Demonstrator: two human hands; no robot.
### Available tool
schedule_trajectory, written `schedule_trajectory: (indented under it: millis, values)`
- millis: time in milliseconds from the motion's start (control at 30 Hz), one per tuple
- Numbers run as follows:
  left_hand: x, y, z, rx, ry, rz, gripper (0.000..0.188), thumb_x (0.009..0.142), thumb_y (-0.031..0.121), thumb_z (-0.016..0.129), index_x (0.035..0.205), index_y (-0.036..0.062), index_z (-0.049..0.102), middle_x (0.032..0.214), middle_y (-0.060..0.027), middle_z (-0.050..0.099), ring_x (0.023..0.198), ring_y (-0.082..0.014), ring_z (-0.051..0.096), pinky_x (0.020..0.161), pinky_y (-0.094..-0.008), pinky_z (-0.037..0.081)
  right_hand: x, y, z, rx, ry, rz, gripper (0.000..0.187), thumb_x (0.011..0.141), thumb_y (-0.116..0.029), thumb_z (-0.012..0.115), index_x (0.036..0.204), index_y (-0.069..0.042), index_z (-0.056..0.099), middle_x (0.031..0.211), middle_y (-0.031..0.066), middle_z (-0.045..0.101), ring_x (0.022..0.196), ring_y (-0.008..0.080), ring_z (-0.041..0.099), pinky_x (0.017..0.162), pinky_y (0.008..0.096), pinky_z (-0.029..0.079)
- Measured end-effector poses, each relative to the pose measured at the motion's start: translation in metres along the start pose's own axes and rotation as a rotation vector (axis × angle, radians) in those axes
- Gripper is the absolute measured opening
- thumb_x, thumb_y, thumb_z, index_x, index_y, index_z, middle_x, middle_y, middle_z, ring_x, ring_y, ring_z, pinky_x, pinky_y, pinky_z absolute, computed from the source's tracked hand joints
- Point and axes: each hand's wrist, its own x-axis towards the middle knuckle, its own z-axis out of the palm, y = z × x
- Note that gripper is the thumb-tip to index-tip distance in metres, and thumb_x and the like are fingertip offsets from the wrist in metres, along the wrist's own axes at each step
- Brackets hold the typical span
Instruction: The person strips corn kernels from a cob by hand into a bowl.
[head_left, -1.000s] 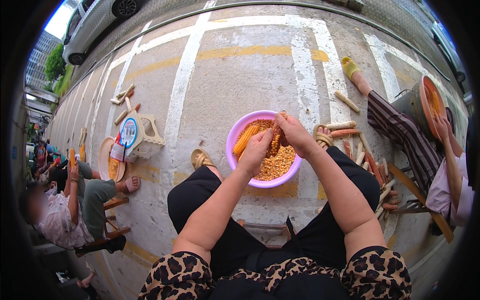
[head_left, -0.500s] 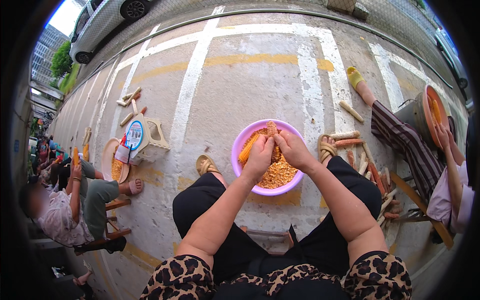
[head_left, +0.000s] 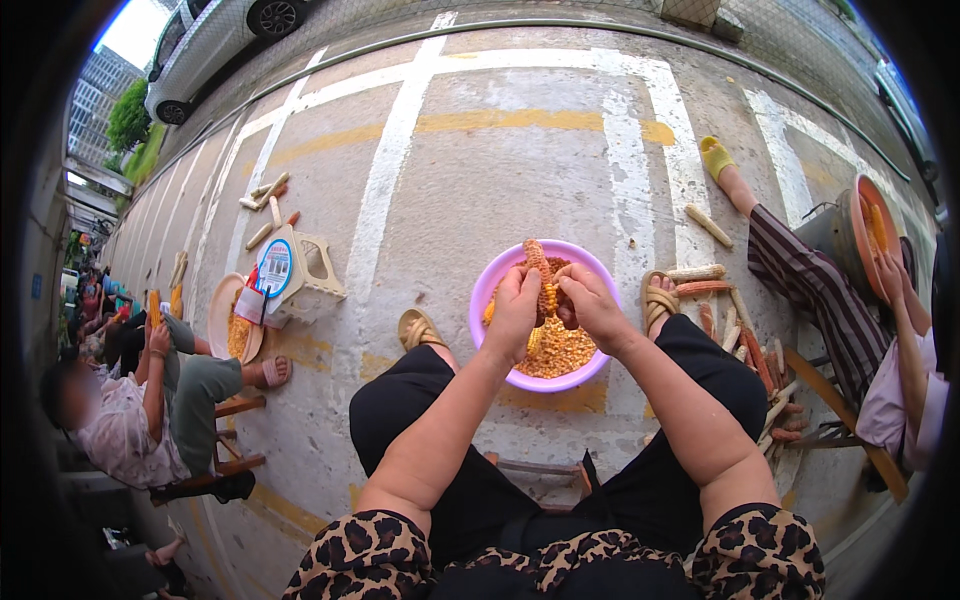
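Observation:
Over the pink-purple basin (head_left: 481,350), my left hand (head_left: 515,315) is closed around a corn cob (head_left: 537,262) that points up and away. Its top is stripped and reddish, while yellow kernels cling to its lower part. My right hand (head_left: 592,308) is closed against the cob's right side; a dark reddish end, like that of a bare cob, shows under its fingers. Loose yellow kernels (head_left: 565,355) fill the basin's bottom. Among them, partly hidden by my left hand, lies more corn on the cob.
Bare cobs (head_left: 765,365) are heaped right of my right foot. At left stands a beige plastic stool (head_left: 318,270), near a seated person with a basin of kernels (head_left: 238,335). Another person sits at right, hands at an orange basin (head_left: 858,225). Stripped cobs (head_left: 268,205) lie farther off.
The cob between my hands now stands higher and leans left, showing more stripped length. My right hand has shifted slightly against it. The whole view has moved slightly.

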Motion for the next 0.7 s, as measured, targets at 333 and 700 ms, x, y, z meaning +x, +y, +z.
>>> schedule_trajectory:
  millis: [333, 700]
  values:
    - [-0.005, -0.001, 0.01, 0.039, 0.043, -0.055, 0.019, 0.094, 0.021, 0.043, 0.101, 0.005, 0.049, 0.073, 0.0001, 0.051, 0.054, -0.0061, 0.047, 0.044, -0.0198, 0.037, -0.001, 0.011, 0.014, -0.708, 0.315, -0.425, 0.023, 0.09, -0.025, 0.043, 0.082, -0.003, 0.045, 0.068, 0.0222, 0.054, 0.068, 0.0403, 0.055, 0.059, 0.0471, 0.041]
    - [0.0, -0.016, 0.005, -0.164, 0.025, -0.051, 0.026, 0.096, 0.02, 0.035, 0.112, 0.0042, 0.047, 0.096, -0.0061, 0.058, 0.082, -0.0143, 0.058, 0.068, -0.0299, 0.048, 0.006, 0.011, 0.003, 0.216, 0.211, 0.191, 0.027, 0.092, -0.03, 0.044, 0.077, -0.01, 0.05, 0.062, -0.0011, 0.048, 0.054, 0.0097, 0.048, 0.047, 0.0235, 0.037]
